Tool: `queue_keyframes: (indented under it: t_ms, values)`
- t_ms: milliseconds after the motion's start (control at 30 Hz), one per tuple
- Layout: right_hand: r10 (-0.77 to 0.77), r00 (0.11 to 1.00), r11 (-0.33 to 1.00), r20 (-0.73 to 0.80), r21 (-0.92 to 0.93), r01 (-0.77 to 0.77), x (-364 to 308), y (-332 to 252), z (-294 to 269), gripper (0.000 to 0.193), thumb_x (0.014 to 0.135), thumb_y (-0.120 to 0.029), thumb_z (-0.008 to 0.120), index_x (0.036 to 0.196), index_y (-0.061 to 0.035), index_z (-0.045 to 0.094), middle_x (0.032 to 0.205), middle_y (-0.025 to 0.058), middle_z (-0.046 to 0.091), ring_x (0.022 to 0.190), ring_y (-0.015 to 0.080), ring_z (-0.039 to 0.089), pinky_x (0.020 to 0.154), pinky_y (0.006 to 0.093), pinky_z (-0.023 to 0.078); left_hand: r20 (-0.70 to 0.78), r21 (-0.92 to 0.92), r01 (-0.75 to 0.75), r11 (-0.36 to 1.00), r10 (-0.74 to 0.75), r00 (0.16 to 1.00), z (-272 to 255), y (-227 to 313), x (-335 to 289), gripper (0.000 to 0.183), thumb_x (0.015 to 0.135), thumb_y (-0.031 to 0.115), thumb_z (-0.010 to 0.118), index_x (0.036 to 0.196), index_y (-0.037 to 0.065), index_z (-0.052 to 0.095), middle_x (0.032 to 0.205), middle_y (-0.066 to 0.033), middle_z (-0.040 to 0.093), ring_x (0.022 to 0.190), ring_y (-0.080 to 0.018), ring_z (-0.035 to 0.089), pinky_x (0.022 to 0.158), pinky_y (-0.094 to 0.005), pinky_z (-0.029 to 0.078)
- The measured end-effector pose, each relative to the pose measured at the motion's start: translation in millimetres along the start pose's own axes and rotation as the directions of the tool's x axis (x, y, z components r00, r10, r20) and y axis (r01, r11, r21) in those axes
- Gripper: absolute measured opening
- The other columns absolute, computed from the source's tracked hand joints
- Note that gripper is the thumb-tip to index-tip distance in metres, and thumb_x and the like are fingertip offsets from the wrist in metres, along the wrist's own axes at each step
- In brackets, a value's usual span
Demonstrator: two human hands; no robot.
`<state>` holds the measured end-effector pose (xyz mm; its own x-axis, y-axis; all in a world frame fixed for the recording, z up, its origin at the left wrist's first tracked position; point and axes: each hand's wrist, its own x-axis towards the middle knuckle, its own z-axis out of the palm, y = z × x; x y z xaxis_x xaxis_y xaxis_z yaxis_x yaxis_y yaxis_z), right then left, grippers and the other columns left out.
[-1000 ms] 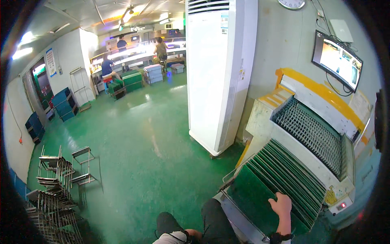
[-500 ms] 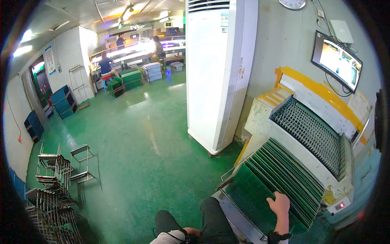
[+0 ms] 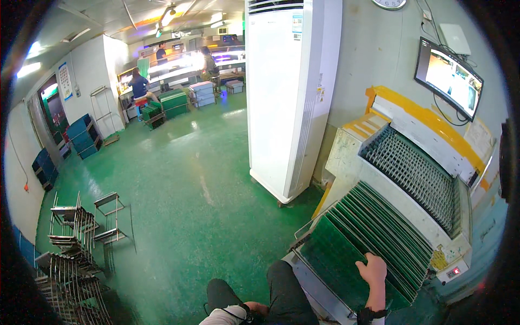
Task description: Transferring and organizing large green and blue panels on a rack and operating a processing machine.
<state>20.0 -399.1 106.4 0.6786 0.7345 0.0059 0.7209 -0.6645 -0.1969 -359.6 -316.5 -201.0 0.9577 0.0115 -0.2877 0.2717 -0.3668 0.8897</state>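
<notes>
A wire rack beside my right knee holds a row of thin green boards that lean on edge. My right hand is closed at the upper edge of the front boards, its thumb on the near face. Its other fingertips are hidden behind that edge. Low in the view, my left hand rests between my thighs next to a dark wristband, its fingers mostly hidden.
A slotted machine stands behind the rack, under a monitor. A tall white cabinet unit rises ahead. Metal racks stand at left. Far back, people sit at a lit bench near green boards.
My hands and the rack stay practically in place. At the far bench, a seated person now has a green board raised upright in front of them.
</notes>
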Motion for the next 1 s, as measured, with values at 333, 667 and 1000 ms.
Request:
queue_keyframes:
  t_ms: [333, 667, 1000]
  values:
    - [0.010, 1.000, 1.000, 0.006, 0.019, -0.011, 0, 1, 0, 0.044, 0.069, -0.034, 0.072, 0.102, -0.0055, 0.065, 0.085, 0.0187, 0.065, 0.085, 0.0360, 0.063, 0.073, 0.0453, 0.050, 0.047, 0.050, 0.040, 0.998, -0.042, 0.998, 2, -10, 4, 0.044, 0.089, 0.033, 0.045, 0.121, 0.003, 0.051, 0.123, -0.0166, 0.054, 0.117, -0.0289, 0.051, 0.096, -0.0401, 0.039]
    - [-0.016, 1.000, 0.999, -0.016, 0.035, 0.016, 1, 0, 2, 0.044, 0.068, -0.034, 0.072, 0.101, -0.0048, 0.065, 0.089, 0.0207, 0.065, 0.087, 0.0372, 0.062, 0.074, 0.0459, 0.049, 0.044, 0.136, 0.003, 0.991, -0.009, 0.999, -7, 17, -9, 0.037, 0.086, 0.025, 0.044, 0.111, 0.001, 0.059, 0.111, -0.0157, 0.062, 0.102, -0.0306, 0.060, 0.086, -0.0420, 0.046]
    - [-0.017, 1.000, 1.000, -0.005, 0.026, 0.017, 0, 0, 0, 0.044, 0.068, -0.034, 0.072, 0.099, -0.0043, 0.065, 0.090, 0.0207, 0.065, 0.088, 0.0374, 0.061, 0.075, 0.0456, 0.049, 0.118, 0.030, 0.155, 0.988, -0.157, 0.981, -18, 44, -5, 0.037, 0.087, 0.022, 0.043, 0.116, 0.003, 0.057, 0.118, -0.0153, 0.057, 0.109, -0.0277, 0.056, 0.092, -0.0386, 0.044]
